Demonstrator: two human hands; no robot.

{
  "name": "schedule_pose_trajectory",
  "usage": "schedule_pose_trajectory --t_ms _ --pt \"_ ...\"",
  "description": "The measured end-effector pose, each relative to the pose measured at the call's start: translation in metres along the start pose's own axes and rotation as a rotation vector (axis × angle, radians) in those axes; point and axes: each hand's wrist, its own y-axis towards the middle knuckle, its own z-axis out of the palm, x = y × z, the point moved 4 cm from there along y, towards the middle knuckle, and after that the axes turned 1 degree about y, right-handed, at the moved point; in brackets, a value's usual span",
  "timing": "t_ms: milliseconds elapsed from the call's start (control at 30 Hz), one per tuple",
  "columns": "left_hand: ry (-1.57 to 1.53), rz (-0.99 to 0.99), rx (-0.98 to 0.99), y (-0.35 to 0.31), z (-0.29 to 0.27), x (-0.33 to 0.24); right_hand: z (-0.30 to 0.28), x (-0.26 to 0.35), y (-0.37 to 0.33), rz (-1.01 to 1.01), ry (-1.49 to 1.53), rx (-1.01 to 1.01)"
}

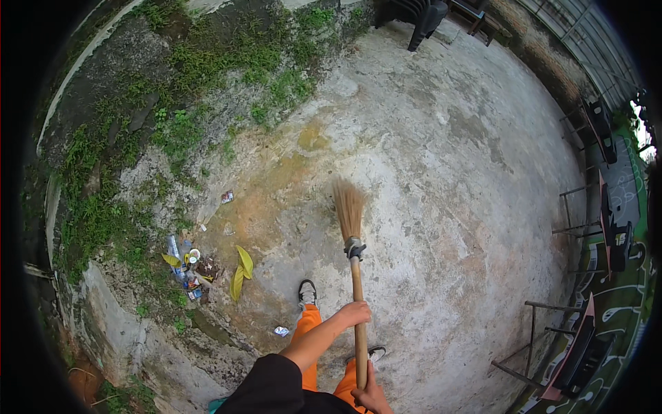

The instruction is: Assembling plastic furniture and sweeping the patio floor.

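Brown-bristled broom with a long tan wooden handle (356, 279) pointed toward twelve o'clock over stained grey concrete ground (441, 207), the left hand (355, 312) curled closed around its handle and the right hand (372, 397), partly cut off, wrapped about the lower end. Between nine and ten o'clock from the hands lay two long yellow leaves (238, 281), then mixed litter (194, 259); stacked black plastic chairs (429, 19) stood just past twelve.
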Motion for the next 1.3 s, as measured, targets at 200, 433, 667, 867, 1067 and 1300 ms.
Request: schedule_pose_trajectory --t_ms 200,433,667,867,1067,1300 --pt "-0.639 -0.278 0.595 -0.164 -0.034 -0.076 -0.077 0.018 -0.044 0.200 -0.271 0.468" --pt "-0.649 -0.149 0.223 -0.109 -0.108 -0.075 -0.132 0.091 -0.090 0.091 -0.282 0.322" --pt "-0.151 0.089 -0.193 0.026 -0.154 0.034 -0.109 0.159 -0.058 0.167 0.291 0.028" --pt "-0.005 -0.003 -0.201 -0.013 -0.087 0.146 0.009 0.211 0.051 0.177 0.170 0.080" --pt "-0.367 -0.222 0.070 -0.137 -0.088 0.051 -0.075 0.180 0.013 0.220 -0.351 0.478" --pt "-0.208 -0.265 -0.207 -0.109 -0.150 0.056 -0.101 0.193 0.001 0.007 -0.527 0.204"
